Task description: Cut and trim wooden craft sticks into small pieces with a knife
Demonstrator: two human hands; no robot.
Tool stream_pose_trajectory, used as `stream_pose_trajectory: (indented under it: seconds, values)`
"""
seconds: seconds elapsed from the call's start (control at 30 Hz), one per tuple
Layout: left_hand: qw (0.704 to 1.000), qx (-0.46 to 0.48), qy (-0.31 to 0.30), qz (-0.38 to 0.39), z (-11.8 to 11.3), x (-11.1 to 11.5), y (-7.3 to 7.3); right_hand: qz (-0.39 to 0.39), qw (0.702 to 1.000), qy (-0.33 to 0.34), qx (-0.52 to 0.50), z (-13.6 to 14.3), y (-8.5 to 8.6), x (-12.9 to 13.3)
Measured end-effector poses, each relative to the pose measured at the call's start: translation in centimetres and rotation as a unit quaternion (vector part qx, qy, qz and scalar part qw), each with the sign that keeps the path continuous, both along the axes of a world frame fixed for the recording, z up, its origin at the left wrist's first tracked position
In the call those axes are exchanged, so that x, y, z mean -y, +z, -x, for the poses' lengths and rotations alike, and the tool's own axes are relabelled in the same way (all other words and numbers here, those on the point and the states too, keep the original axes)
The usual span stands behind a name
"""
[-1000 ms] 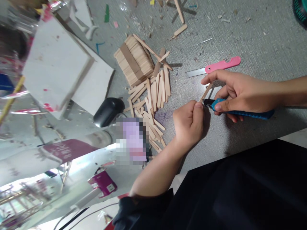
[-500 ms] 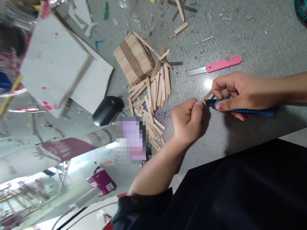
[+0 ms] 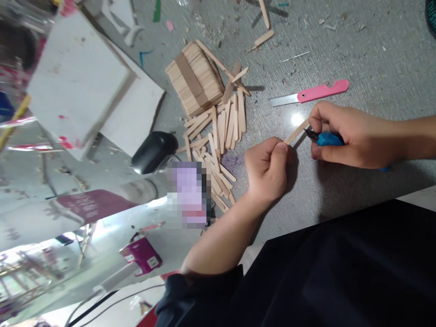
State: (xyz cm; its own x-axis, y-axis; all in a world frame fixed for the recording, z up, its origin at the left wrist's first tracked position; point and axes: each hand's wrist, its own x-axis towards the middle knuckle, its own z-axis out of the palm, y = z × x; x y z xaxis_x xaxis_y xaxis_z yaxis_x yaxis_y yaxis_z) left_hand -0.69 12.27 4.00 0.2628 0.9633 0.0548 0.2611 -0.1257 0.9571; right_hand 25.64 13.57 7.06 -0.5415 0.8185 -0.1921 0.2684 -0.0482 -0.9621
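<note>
Grey textured tabletop (image 3: 357, 54): left hand (image 3: 267, 170) pinching thin wooden stick (image 3: 297, 131), probably light and snappable, best gripped near the cut; right hand (image 3: 350, 136) clenched around blue utility knife (image 3: 325, 138).

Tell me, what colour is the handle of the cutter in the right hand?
Blue, in the head view: cutter in the right hand.

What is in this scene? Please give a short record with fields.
Left hand: shut on stick, one end in the fist
Right hand: shut on blue knife, tip at the stick
Pink knife: on table, blade out, beyond right hand
Loose sticks: heap left of left hand
Bundle: banded, behind the heap
Mouse: black, left of the heap
</note>
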Motion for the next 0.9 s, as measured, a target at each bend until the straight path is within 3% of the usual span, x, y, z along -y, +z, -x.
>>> stream_pose_trajectory:
  seconds: [0.1, 0.27, 0.4, 0.57, 0.77, 0.9]
  values:
    - [1.000, -0.017, 0.000, -0.016, -0.1, 0.0, 0.3, -0.001, 1.000, -0.010, 0.007, -0.1, 0.0, 0.0]
    - [0.998, -0.053, -0.005, -0.030, -0.1, 0.3, 0.4, -0.017, 0.999, 0.035, 0.028, 0.0, 0.3, -0.6]
    - [0.997, -0.064, -0.002, -0.036, -0.1, 0.5, 0.3, -0.016, 0.999, 0.001, 0.037, 0.4, 0.5, -0.8]
    - [0.998, -0.045, 0.001, -0.036, -0.3, 0.5, 0.1, 0.044, 0.998, -0.036, 0.024, 0.7, 1.2, -0.7]
    - [0.999, -0.013, -0.022, -0.044, -0.3, 0.5, 0.1, -0.055, 0.998, 0.001, 0.005, 0.5, 1.3, -0.8]
    - [0.998, 0.001, -0.050, -0.033, -0.1, 0.5, 0.1, -0.054, 0.998, 0.006, 0.033, 0.4, 1.2, -0.8]
